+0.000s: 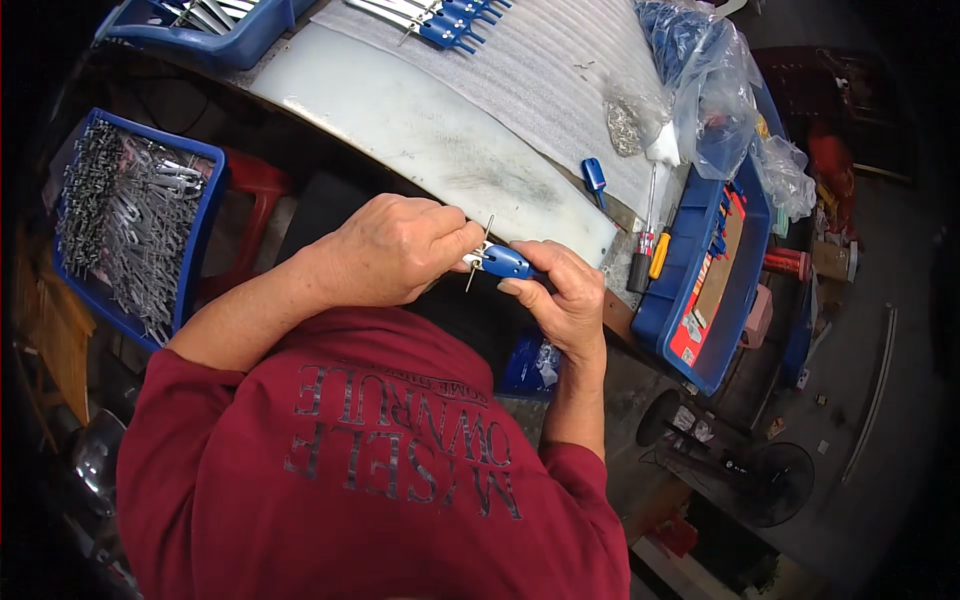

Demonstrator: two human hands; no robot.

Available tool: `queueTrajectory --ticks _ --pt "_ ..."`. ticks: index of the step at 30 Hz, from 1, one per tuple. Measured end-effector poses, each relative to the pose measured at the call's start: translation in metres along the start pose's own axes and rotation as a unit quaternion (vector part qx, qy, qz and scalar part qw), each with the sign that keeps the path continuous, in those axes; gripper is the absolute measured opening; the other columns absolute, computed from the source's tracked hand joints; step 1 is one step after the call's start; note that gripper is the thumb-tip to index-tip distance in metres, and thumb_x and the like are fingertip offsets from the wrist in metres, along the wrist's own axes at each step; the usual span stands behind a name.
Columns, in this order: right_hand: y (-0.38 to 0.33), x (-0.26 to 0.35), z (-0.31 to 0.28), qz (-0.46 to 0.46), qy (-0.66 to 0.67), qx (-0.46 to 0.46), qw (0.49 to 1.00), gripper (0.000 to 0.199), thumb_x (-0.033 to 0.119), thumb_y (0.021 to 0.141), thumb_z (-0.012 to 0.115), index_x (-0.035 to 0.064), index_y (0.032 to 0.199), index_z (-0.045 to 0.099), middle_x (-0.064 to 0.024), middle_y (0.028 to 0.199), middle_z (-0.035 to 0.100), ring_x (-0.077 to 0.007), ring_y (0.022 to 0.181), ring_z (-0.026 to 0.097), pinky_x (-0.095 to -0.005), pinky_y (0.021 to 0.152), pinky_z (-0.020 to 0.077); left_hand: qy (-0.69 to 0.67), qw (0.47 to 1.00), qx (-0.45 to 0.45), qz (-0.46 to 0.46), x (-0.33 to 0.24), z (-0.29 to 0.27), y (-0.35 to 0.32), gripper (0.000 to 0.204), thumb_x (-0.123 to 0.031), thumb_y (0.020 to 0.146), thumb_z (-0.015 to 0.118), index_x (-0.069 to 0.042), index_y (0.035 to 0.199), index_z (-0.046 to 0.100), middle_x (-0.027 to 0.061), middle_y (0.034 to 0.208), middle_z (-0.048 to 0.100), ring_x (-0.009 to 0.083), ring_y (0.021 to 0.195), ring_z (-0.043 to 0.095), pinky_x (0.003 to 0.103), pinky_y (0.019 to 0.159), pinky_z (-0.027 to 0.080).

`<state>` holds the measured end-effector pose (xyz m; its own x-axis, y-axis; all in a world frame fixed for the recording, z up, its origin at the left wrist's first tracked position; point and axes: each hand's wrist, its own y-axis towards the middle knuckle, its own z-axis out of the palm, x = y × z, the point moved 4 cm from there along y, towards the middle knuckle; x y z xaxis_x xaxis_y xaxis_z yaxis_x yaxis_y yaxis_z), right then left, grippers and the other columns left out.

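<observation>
A small tool with a blue plastic handle (pixel 508 262) and a silvery metal end is held between my two hands, just off the near edge of the work surface. A thin metal pin sticks out crosswise where the metal meets the blue part. My left hand (pixel 400 245) is closed round the metal end, which its fingers mostly cover. With thumb and fingers, my right hand (pixel 562 290) pinches the blue handle. Farther off, a loose blue handle piece (pixel 593 176) lies on the surface, and several blue-ended tools with pale metal parts (pixel 430 18) lie in a row.
A pale board (pixel 400 100) lies before me, with white foam sheet (pixel 540 60) behind it. Small pins (pixel 625 128) lie in a clear bag. Screwdrivers (pixel 660 256) rest by a blue bin (pixel 735 290) at right. Another blue bin (pixel 200 225) at left holds metal parts.
</observation>
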<state>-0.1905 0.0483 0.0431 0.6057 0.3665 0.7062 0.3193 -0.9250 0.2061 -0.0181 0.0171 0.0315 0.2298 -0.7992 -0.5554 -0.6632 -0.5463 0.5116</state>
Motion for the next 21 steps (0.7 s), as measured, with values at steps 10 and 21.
queueTrajectory --ticks 10,21 --pt "-0.0008 0.0001 0.0021 0.018 -0.026 -0.048 0.998 0.033 0.018 0.066 0.074 -0.0017 0.090 0.062 -0.0096 0.076 0.062 -0.0152 0.064 0.058 -0.0243 0.057 0.0453 0.023 0.999 -0.036 -0.024 -0.0007 -0.0001 0.0000 0.029 -0.008 0.064 0.065 0.000 0.089 0.052 0.0090 0.066 0.048 0.0250 0.057 0.053 0.034 0.048 0.041" --pt "0.0019 -0.0006 -0.0034 0.005 -0.006 -0.024 1.000 0.033 0.018 0.065 0.074 -0.0011 0.090 0.062 -0.0084 0.076 0.062 -0.0142 0.062 0.057 -0.0236 0.055 0.0436 0.008 1.000 -0.001 -0.015 -0.0006 -0.0019 0.0017 0.029 -0.008 0.065 0.065 0.000 0.091 0.053 0.0094 0.068 0.050 0.0259 0.060 0.054 0.034 0.050 0.042"
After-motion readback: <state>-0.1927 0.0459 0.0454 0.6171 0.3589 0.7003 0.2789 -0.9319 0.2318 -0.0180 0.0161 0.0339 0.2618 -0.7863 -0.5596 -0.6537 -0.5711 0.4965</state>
